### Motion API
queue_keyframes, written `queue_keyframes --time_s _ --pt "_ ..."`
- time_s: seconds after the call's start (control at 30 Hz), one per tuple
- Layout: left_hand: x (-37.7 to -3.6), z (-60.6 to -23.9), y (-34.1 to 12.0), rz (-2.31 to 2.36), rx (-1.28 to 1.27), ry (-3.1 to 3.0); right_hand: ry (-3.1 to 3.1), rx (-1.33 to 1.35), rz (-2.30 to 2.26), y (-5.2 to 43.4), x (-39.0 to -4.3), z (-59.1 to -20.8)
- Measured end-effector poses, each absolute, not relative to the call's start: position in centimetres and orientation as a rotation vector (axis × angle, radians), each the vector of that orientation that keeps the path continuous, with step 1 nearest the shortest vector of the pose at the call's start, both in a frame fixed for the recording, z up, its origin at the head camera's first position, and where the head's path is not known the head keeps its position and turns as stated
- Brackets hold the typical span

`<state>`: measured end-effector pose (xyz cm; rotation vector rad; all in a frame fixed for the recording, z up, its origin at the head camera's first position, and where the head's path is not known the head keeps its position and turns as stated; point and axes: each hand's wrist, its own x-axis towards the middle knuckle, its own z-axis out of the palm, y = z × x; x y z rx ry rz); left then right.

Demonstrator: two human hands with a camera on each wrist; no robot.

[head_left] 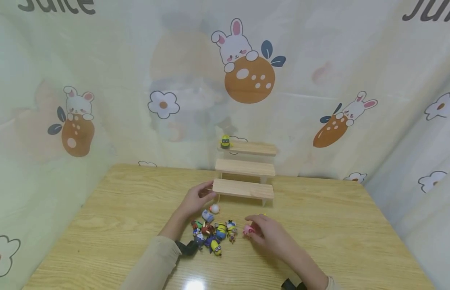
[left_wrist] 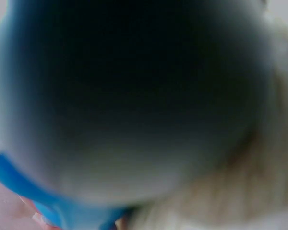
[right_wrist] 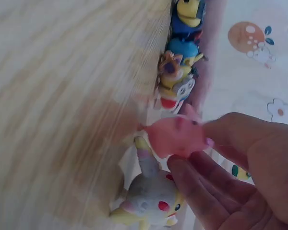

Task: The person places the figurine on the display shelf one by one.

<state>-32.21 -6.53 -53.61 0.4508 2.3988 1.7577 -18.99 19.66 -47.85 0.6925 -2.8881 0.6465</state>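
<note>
Between thumb and fingers my right hand (head_left: 272,237) pinches a small pink pig figure (right_wrist: 177,136), low over the table. Just beside it is a pale yellow figure with red cheeks (right_wrist: 151,196), mostly behind the hand in the head view. My left hand (head_left: 197,199) reaches to the left end of the lowest step of a wooden display stand (head_left: 243,188), fingertips right at its edge. Several toy figures lie in a cluster in front, among them a blue-and-yellow minion (head_left: 221,231). A white round figure (head_left: 214,208) sits near the left fingers.
On the stand's top step, at its left end, stands a yellow-green minion figure (head_left: 225,141). The wood-grain table (head_left: 337,225) runs back to a printed curtain (head_left: 195,133). A dark blur fills most of the left wrist view.
</note>
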Motion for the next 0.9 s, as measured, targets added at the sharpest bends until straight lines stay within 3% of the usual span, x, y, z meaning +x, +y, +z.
queue_keyframes --time_s 0.27,0.6,0.9 --pt "-32.2 -53.7 -6.5 1.79 0.468 2.377 -2.805 0.56 0.836 20.6 -19.7 -48.0" --pt "-32.3 -53.7 -6.5 1.762 0.467 2.401 -2.651 0.288 1.849 21.9 -20.4 -47.5" --pt "-32.2 -53.7 -6.5 1.781 0.485 2.393 -2.701 0.148 1.79 21.5 -20.7 -47.8"
